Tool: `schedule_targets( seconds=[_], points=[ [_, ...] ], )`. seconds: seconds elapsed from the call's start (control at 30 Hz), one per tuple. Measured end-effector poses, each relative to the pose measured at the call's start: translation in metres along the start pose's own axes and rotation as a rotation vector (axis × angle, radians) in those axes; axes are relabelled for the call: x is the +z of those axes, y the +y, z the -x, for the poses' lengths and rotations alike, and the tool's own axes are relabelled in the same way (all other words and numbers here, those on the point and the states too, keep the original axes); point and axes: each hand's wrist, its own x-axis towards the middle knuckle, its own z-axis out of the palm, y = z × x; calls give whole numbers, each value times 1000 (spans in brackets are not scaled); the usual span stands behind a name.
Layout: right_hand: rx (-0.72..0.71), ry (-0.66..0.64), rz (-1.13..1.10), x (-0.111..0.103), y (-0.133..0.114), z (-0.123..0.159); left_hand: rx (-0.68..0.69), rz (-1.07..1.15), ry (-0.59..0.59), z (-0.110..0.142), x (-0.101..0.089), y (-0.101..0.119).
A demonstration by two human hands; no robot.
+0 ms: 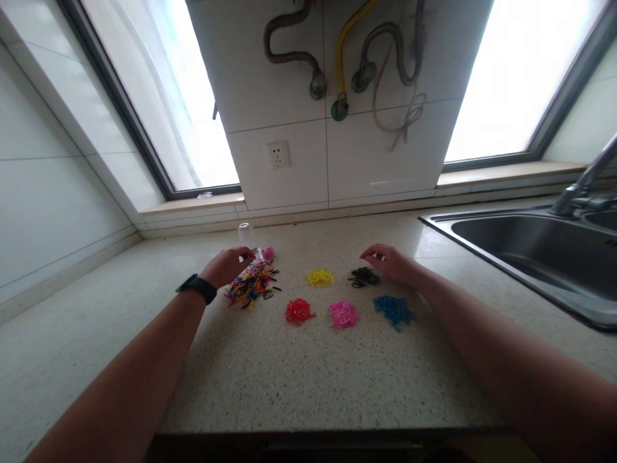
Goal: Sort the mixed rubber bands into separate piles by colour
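Observation:
My left hand [232, 265] is over a mixed-colour pile of small rubber bands [250, 287], thumb and fingertips pinched together. Whatever may be between them is too small to tell. Just behind it are a clear plastic container [245, 233] and a small pink object [268, 253]. Black rubber bands [364, 277] lie under the fingertips of my right hand [389, 262], whose thumb and index finger also close in a pinch; I cannot see anything held. Single-colour heaps of yellow bands [320, 278], red bands [299, 312], pink bands [344, 314] and blue bands [394, 311] lie between and below the hands.
All heaps rest on a speckled stone countertop [289, 379]. A steel sink [535, 257] with a faucet [573, 196] is at the right. Behind stands a tiled wall with a socket [278, 154], hoses and a yellow pipe [343, 58], between two windows.

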Motion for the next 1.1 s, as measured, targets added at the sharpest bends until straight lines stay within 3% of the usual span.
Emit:
schedule_targets(
  seconds=[0.2, 0.4, 0.5, 0.6, 0.8, 0.93, 1.1],
  points=[
    [8, -10, -6, 0, -1, 0, 46, 86, 20, -3, -5, 31],
    [-6, -25, 6, -1, -4, 0, 182, 347, 32, 4, -16, 99],
    [3, -24, 5, -2, -6, 0, 208, 585, 10, 14, -18, 133],
    [10, -22, 3, -2, -7, 1, 222, 821, -31, 25, -16, 161],
    [15, -31, 1, -1, -9, 1, 248, 1078, -218, 50, -17, 204],
    [12, -43, -3, -2, -9, 1, 202, 1238, -286, 60, -19, 218],
    [13, -54, 12, -2, -10, 2, -40, 1571, -374, 67, -13, 229]
  ],
)
